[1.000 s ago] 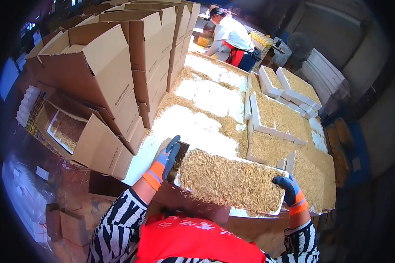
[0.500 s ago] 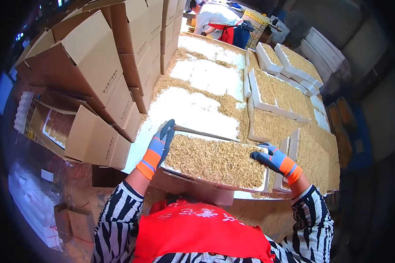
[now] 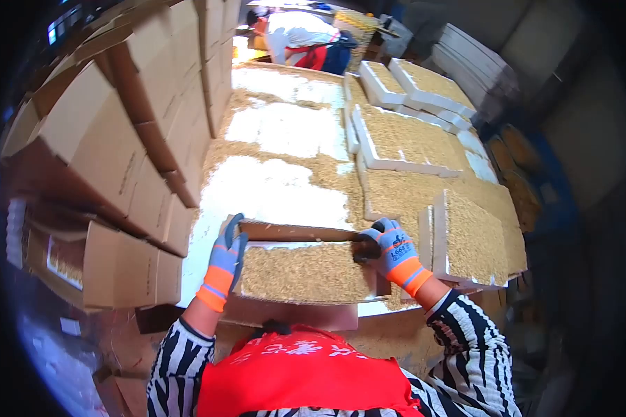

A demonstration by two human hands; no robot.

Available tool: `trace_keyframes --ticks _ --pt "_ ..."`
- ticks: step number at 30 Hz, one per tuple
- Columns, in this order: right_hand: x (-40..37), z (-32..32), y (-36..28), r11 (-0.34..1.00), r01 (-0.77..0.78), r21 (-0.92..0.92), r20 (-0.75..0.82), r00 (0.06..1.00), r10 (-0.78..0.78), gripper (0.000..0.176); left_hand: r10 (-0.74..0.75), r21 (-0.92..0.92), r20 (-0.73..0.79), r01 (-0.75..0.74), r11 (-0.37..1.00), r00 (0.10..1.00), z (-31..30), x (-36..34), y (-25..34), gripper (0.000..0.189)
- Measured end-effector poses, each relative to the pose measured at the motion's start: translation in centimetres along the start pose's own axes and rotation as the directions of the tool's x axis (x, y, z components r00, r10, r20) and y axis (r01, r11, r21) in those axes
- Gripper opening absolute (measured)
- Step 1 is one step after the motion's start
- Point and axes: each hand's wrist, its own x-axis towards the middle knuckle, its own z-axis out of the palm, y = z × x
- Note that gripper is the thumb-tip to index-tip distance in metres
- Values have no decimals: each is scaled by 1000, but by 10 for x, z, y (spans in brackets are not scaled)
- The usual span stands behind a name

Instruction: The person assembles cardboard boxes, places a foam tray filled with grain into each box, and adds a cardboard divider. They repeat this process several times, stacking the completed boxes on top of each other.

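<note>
A foam tray filled with tan, shredded-looking material [image 3: 302, 272] sits inside an open cardboard box [image 3: 295, 231] right in front of me. The box's brown back wall stands above the tray. My left hand [image 3: 222, 267], in a grey and orange glove, is closed over the box's left side. At the back right corner, my gloved right hand [image 3: 391, 254] has its fingers curled over the edge, dark fingertips reaching inside by the tray's end. Part of the right wall shows below that hand.
Stacked cardboard boxes [image 3: 83, 132] line the left, with an open box [image 3: 129, 267] holding a tray below them. More filled foam trays [image 3: 403, 139] lie on the right of the white worktable [image 3: 278, 187], which has tan bits scattered over it. Another person [image 3: 302, 38] bends at the far end.
The tray has sunk lower into the box, and more of the back wall shows. My right hand has shifted from the tray's right end to the box corner. The view has turned slightly right.
</note>
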Motion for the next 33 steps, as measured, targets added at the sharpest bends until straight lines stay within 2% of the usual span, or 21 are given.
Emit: trace_keyframes --ticks 1,3,4,5,6,7,9,10,11,13,15,16,17,20,22,23,25,28,31,32,33 --pt "-3 8 14 974 71 216 -134 990 -42 44 66 -62 -10 -67 996 998 -2 5 -11 40" --pt "-16 4 8 758 -8 652 -368 871 326 49 32 35 8 -32 999 999 -4 11 -5 41" --pt "-29 18 24 560 -6 829 -351 773 528 50 87 115 26 -89 989 996 -3 16 -1 40" --pt "-46 28 41 364 -64 929 -245 629 738 58 143 195 35 -147 970 989 -2 17 5 40" --pt "-69 36 54 137 27 990 -136 417 899 60 150 242 39 -155 958 988 1 18 10 39" --pt "-94 44 68 -66 179 982 29 202 979 61 158 288 44 -164 944 986 5 20 15 38" --pt "-133 61 102 -221 333 916 246 -32 969 65 134 323 38 -139 936 990 9 21 22 37" --pt "-145 78 127 -137 156 978 121 108 987 74 165 376 37 -167 912 986 11 25 14 37" --pt "-156 95 151 15 -3 1000 -14 249 968 82 170 403 70 -183 896 983 12 27 17 38" --pt "-166 112 182 372 -215 903 -237 474 848 91 171 405 38 -171 898 985 25 26 28 38" --pt "-158 120 218 247 -227 942 -140 403 904 53 160 418 37 -161 894 986 30 25 26 39" --pt "-149 110 236 -168 -111 980 194 290 937 45 153 424 33 -152 893 988 29 23 24 39" --pt "-137 91 239 -545 48 837 522 225 823 40 153 430 26 -149 890 988 30 21 22 39" --pt "-144 95 254 -557 55 829 526 261 809 40 154 419 17 -147 896 988 23 19 12 40" --pt "-167 124 248 -333 58 941 282 408 868 47 156 374 29 -155 914 987 12 24 5 40" --pt "-175 129 243 -255 64 965 205 425 882 50 155 369 32 -156 916 987 9 24 5 40" --pt "-187 120 224 -276 60 959 236 365 901 57 156 386 35 -158 909 987 12 24 9 40" --pt "-198 93 202 -492 34 870 474 219 853 70 156 410 40 -159 898 987 17 22 14 39" --pt "-172 61 169 -402 -94 911 401 -28 916 87 156 415 43 -159 896 987 18 22 16 39" --pt "-172 73 182 -416 -95 905 418 -1 909 97 154 414 47 -160 896 987 18 22 16 39" --pt "-163 67 186 -528 -43 848 527 -31 849 83 153 417 45 -158 895 987 17 22 16 39"
